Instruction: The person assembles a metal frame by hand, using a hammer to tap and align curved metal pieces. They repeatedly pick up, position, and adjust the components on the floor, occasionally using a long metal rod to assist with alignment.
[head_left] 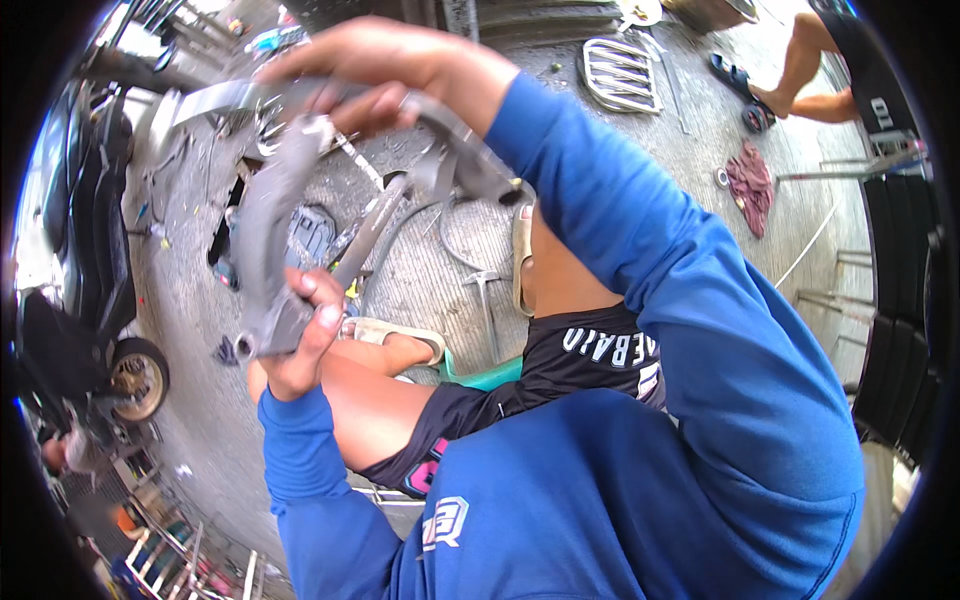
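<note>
A grey metal frame piece (268,225) with curved arms and a holed end is held up in front of me, in the upper left of the view. My left hand (312,325) is wrapped round its lower end, thumb on top. Over its upper curve lies my right hand (395,80), blurred by motion, some fingers stretched along the metal and others curled beneath. A slim metal hammer (487,310) lies on the floor between my feet. Near it, a thin curved cable or rod (380,265) is partly hidden behind the piece.
A dark motorcycle (95,240) stands at the left. Toward the back lie a white metal rack (618,75) and a reddish cloth (750,188). Another person's leg (805,65) shows at far right, above black chairs (895,230). Metal scraps (175,560) fill the lower left.
</note>
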